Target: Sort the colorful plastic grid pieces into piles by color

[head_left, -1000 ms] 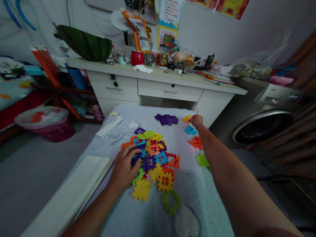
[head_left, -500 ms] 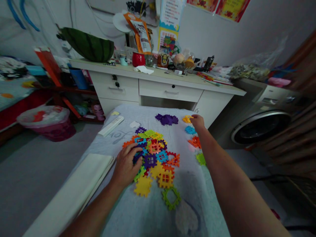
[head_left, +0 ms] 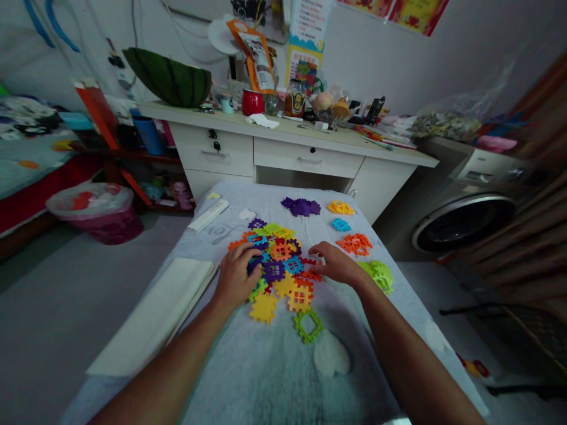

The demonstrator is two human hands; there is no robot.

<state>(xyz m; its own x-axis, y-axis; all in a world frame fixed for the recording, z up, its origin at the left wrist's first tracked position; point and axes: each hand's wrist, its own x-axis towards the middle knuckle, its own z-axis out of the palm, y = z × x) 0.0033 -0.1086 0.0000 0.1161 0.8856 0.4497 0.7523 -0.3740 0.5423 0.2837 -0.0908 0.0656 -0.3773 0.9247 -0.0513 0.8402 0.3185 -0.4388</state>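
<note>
A heap of coloured plastic interlocking tiles (head_left: pixel 279 268) lies in the middle of a pale cloth-covered table (head_left: pixel 266 366). My left hand (head_left: pixel 237 278) rests on the heap's left side, fingers curled over a dark blue tile. My right hand (head_left: pixel 336 264) lies at the heap's right edge, fingers stretched toward the red and orange tiles. Sorted groups sit beyond: purple tiles (head_left: pixel 301 206), yellow tiles (head_left: pixel 340 207), a blue tile (head_left: pixel 341 224), orange tiles (head_left: pixel 354 243), green tiles (head_left: pixel 378 274). A green tile (head_left: pixel 309 325) and a yellow tile (head_left: pixel 263 307) lie nearest me.
A folded white cloth (head_left: pixel 155 313) lies at the table's left edge and a white remote (head_left: pixel 208 215) at the far left. Behind stand a cluttered white desk (head_left: pixel 305 159), a washing machine (head_left: pixel 465 218) on the right and a lined pink bin (head_left: pixel 95 209) on the left.
My right hand has come back from the yellow tiles at the far side to the right edge of the heap. The left hand has stayed on the heap.
</note>
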